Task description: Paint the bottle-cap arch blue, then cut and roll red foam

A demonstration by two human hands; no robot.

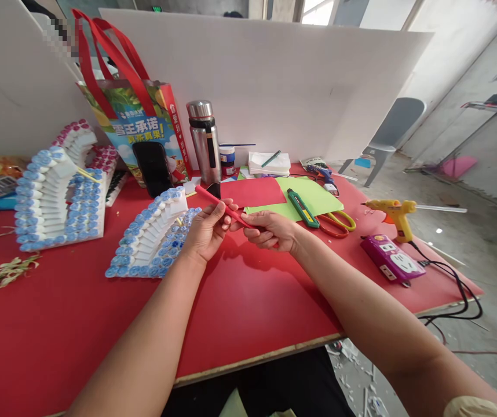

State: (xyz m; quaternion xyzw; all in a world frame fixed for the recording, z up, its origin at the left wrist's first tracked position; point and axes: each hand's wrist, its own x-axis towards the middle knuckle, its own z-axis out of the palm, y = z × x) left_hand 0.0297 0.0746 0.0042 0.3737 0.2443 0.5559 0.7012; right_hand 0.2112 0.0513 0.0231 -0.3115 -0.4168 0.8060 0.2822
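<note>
A thin red paper roll (207,196) slants between my two hands above the table. My left hand (208,229) pinches it near the middle, with the far end sticking out to the upper left. At its lower right end my right hand (270,229) has its fingers closed round it. Just behind the hands lie a red paper sheet (252,192) and a lime green sheet (318,196). A green utility knife (302,208) rests on the green sheet, beside scissors (339,225) with red and yellow handles.
Blue-and-white flower-covered fan shapes (153,237) stand left on the red table (248,313). Behind are a shopping bag (139,124), a phone (153,168) and a steel flask (205,142). A yellow glue gun (398,217) stands by a purple box (390,259) with trailing cables at right.
</note>
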